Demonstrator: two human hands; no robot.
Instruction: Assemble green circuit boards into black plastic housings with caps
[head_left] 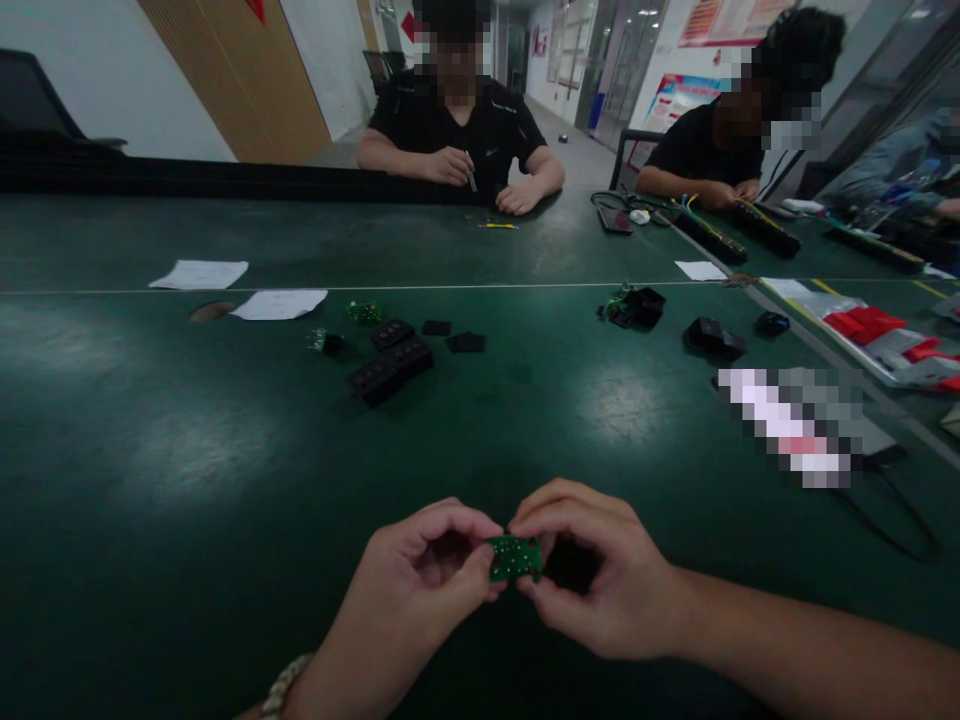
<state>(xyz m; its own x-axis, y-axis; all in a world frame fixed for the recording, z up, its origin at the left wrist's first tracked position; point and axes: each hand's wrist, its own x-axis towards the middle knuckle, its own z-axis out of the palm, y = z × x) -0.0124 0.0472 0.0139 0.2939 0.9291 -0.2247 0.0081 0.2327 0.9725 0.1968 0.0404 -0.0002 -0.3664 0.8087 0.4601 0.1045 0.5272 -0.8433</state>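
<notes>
A small green circuit board (514, 558) is held between my two hands above the near part of the green table (247, 600). Light solder dots show on its upper face. My left hand (431, 565) pinches the board's left end between thumb and fingers. At the right end, the fingertips and thumb of my right hand (600, 565) grip the edge. Parts of the board are hidden behind the fingers.
Black plastic housings (391, 362), flat black pieces (466, 343) and another green board (364, 313) lie ahead. Further right are a wired black part (641, 306) and a black block (714, 340). Paper sheets (279, 304) lie left. People sit across the table.
</notes>
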